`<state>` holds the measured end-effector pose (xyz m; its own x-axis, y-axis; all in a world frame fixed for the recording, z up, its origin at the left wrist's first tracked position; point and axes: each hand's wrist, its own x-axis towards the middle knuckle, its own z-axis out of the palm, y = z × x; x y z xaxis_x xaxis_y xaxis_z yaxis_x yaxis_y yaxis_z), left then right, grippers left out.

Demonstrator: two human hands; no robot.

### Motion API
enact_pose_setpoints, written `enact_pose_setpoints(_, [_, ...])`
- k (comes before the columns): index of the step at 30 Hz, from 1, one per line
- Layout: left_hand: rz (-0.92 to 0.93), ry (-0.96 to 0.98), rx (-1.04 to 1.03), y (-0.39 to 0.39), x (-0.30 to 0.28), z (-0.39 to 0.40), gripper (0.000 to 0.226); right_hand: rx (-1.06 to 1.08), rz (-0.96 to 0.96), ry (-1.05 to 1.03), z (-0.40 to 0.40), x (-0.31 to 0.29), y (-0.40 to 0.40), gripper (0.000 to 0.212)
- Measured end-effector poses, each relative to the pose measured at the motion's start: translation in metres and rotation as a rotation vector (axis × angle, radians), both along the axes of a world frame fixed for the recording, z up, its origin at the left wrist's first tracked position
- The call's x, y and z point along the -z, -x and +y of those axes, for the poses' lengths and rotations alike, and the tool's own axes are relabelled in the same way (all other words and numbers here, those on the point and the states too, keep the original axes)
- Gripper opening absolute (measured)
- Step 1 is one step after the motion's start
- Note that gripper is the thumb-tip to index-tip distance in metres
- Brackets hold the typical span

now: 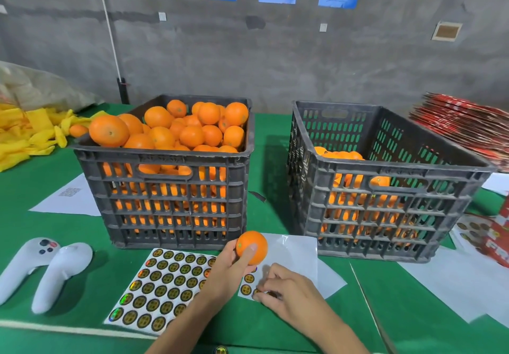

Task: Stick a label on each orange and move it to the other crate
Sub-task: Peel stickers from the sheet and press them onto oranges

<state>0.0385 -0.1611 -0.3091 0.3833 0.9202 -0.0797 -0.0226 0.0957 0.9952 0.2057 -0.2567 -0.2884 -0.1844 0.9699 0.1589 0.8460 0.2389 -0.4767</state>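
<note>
- Picking at the sticker sheet, the right hand (286,290) sits nearest us, its fingertips pinched down on a round label (257,292) at the almost bare end of the backing sheet (292,249); whether that label has lifted free I cannot tell.
- Just up and to the left of that grip, the left hand (228,268) holds the orange (252,247) off the bench (41,243), fingers curled round it, thumb pressed across its front.
- That's the key line: the orange lies up and left of the pinch, near but not touching, its bare right side toward the right hand, so the label likely has only a short way up to reach the peel.
- Left of both grips lies a full label sheet (165,287), and beyond it two white controllers (46,268).
- Farther off, behind the left hand, the full crate (165,188) is heaped with oranges.
- Behind and right of the right hand, the other crate (385,202) is part filled; my guess is the labelled orange crosses rightward to reach it.
</note>
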Motion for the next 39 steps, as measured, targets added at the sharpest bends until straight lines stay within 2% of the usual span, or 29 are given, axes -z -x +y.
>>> enact_pose_setpoints(6, [0.02,-0.038,-0.014,-0.002,0.001,-0.001,0.065,0.046,-0.022,0.013,-0.002,-0.005,0.006,0.034])
enact_pose_setpoints(11, [0.022,-0.043,-0.021,-0.002,-0.002,-0.005,0.053,0.161,0.172,0.067,-0.004,-0.007,0.009,0.022])
enact_pose_setpoints(13, [0.012,-0.042,-0.025,-0.002,-0.003,-0.006,0.053,0.205,0.189,0.067,-0.006,-0.003,0.01,0.032])
enact_pose_setpoints(15, [0.013,-0.051,-0.025,-0.001,-0.004,-0.007,0.052,0.251,0.097,0.04,-0.009,0.003,0.01,0.05])
enact_pose_setpoints(17, [0.012,-0.062,-0.026,-0.001,-0.004,-0.008,0.05,0.27,0.04,0.014,-0.009,0.005,0.01,0.055])
enact_pose_setpoints(26, [0.048,-0.138,-0.028,0.001,0.0,-0.012,0.048,0.233,0.076,-0.071,-0.006,0.006,0.01,0.028])
enact_pose_setpoints(34, [0.065,-0.143,-0.012,0.001,-0.001,-0.013,0.046,0.172,0.015,-0.189,-0.009,0.0,0.015,0.017])
enact_pose_setpoints(39, [0.089,-0.139,-0.012,0.002,-0.002,-0.012,0.044,0.188,0.141,-0.077,-0.009,-0.001,0.015,0.009])
